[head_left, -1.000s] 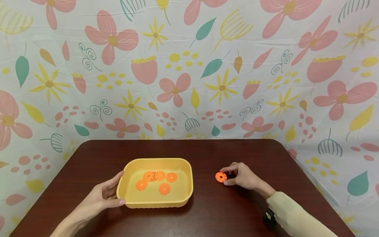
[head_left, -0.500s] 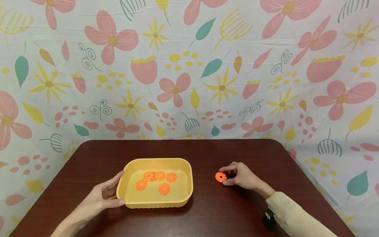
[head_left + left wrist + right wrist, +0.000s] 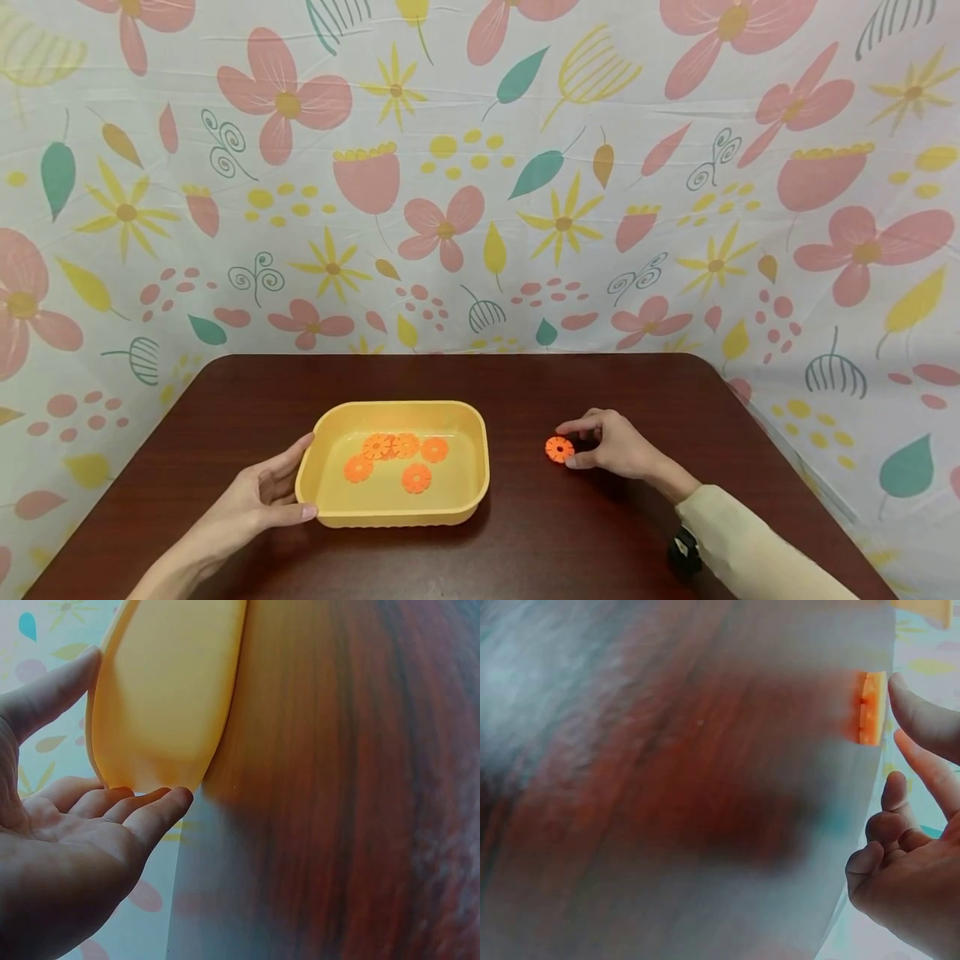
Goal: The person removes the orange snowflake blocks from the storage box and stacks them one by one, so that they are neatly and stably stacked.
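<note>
A yellow plastic tray rests on the table, left of the middle in the head view. My left hand holds its left end, thumb at the near corner and fingers at the far one; the left wrist view shows the fingers against the end wall of the tray. Several orange notched discs lie inside, some overlapping. To the right, my right hand pinches orange notched discs at the edge between thumb and index finger. In the right wrist view these orange discs show layered edges, low over the table.
The dark brown wooden table has rounded far corners and backs onto a white flower-patterned cloth. Bare tabletop lies between the tray and the right hand. A black wrist device sits below the right sleeve.
</note>
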A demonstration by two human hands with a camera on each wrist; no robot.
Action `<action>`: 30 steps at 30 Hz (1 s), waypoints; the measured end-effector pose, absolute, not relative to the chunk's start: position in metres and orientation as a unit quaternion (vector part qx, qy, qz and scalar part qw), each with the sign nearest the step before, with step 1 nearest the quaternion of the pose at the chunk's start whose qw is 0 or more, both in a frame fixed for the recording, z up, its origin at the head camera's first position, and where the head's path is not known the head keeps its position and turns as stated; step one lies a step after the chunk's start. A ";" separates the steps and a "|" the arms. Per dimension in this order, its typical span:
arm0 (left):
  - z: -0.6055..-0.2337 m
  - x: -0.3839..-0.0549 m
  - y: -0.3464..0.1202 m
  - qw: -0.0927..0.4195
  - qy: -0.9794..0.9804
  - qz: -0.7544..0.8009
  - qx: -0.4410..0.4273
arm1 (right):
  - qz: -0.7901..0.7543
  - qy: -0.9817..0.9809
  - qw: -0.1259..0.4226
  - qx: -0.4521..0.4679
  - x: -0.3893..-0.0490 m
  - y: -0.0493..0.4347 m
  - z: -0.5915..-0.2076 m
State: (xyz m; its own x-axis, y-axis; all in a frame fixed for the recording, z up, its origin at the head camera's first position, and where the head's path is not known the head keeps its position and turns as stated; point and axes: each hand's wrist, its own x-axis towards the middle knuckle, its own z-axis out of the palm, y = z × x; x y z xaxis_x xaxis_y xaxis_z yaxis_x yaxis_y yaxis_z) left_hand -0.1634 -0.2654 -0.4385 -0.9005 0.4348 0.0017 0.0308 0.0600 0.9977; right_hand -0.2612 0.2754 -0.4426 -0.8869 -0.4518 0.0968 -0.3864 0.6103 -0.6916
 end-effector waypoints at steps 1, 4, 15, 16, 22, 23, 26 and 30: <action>-0.439 -0.163 -0.266 0.152 0.712 0.666 0.163 | -0.373 0.896 0.043 -0.235 -0.261 0.275 -0.442; -0.439 -0.163 -0.266 0.152 0.710 0.667 0.167 | -0.374 0.894 0.044 -0.243 -0.262 0.270 -0.437; -0.438 -0.164 -0.265 0.149 0.721 0.660 0.150 | -0.383 0.881 0.048 -0.274 -0.258 0.234 -0.415; -0.439 -0.164 -0.265 0.150 0.722 0.660 0.147 | -0.384 0.879 0.050 -0.278 -0.257 0.231 -0.414; -0.439 -0.165 -0.265 0.154 0.721 0.661 0.138 | -0.380 0.871 0.049 -0.307 -0.256 0.208 -0.405; -0.438 -0.165 -0.265 0.153 0.721 0.661 0.142 | -0.380 0.869 0.049 -0.312 -0.256 0.204 -0.404; -0.438 -0.164 -0.265 0.149 0.718 0.663 0.153 | -0.378 0.865 0.047 -0.327 -0.255 0.193 -0.402; -0.438 -0.163 -0.264 0.148 0.716 0.664 0.155 | -0.378 0.859 0.050 -0.342 -0.254 0.178 -0.397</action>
State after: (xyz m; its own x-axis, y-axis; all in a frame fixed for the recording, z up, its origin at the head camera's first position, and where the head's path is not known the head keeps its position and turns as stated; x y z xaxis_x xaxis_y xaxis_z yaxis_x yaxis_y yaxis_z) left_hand -0.1630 -0.2645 -0.4378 -0.9079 0.4191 -0.0065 0.0253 0.0704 0.9972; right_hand -0.2536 0.1784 -0.3974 -0.7617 -0.6245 0.1728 -0.5491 0.4806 -0.6837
